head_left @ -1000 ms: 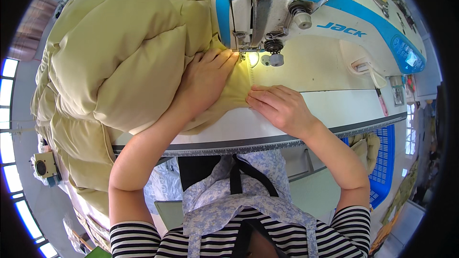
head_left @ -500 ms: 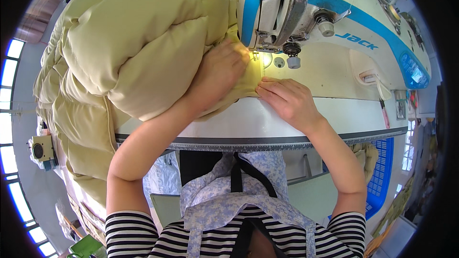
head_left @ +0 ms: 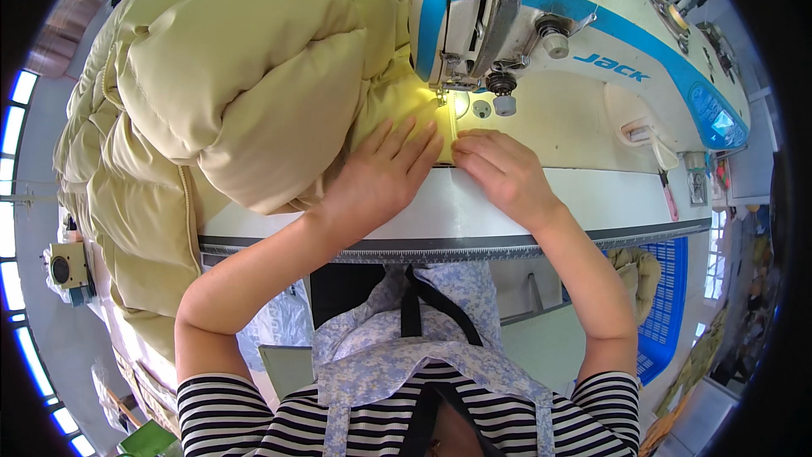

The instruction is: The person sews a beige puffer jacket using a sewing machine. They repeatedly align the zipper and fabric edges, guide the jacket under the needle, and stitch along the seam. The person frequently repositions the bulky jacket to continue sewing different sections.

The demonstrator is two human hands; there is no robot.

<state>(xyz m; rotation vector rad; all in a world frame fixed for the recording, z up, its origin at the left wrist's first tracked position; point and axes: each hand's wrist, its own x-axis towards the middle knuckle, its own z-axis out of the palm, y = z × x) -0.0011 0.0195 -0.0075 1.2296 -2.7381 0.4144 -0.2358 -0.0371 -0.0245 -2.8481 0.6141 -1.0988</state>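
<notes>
A beige quilted puffer garment (head_left: 245,59) lies bunched on the left of the sewing machine (head_left: 524,8), one edge running under the lit presser foot (head_left: 441,98). My left hand (head_left: 379,171) rests flat on that fabric just in front of the foot, fingers spread. Close beside it, my right hand (head_left: 501,171) pinches the near end of a narrow pale strip (head_left: 452,125), which looks like zipper tape and leads up to the foot. The right fingertips partly hide the strip's end.
A ruler strip (head_left: 381,251) runs along the table's front edge. At the machine's right lies a small tool with a pink handle (head_left: 668,195). A blue basket (head_left: 664,309) holding beige fabric stands below on the right. Beige folds hang off the table's left side.
My left hand has drawn back from beside the needle toward me and flattened, its fingers spreading on the fabric. My right hand keeps its pinch. The whole view has shifted slightly.
</notes>
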